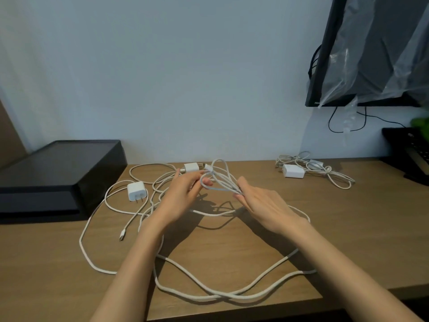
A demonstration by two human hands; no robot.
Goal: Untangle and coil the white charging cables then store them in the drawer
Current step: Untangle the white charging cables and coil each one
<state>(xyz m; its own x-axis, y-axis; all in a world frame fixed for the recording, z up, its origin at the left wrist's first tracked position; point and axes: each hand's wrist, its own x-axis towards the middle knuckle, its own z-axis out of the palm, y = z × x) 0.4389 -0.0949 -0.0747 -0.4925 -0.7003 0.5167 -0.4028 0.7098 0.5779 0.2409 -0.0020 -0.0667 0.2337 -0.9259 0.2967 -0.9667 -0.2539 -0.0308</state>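
Both my hands work above the middle of the wooden desk [348, 228]. My right hand [264, 205] pinches a small bundle of white cable loops [220, 180] at one end. My left hand [183, 194] holds the other end, with a finger through a loop. Long white cable [204, 291] trails from the bundle in wide curves over the desk near its front edge. A white plug adapter [136, 191] lies left of my hands and another adapter [191, 167] lies just behind them, among tangled cable. A second tangle of white cable with a charger [293, 171] sits at the back right.
A black drawer box [60, 173] stands at the left against the wall. A plastic-covered monitor [371, 54] hangs at the upper right with black wires below. A black object [408, 149] occupies the far right edge of the desk.
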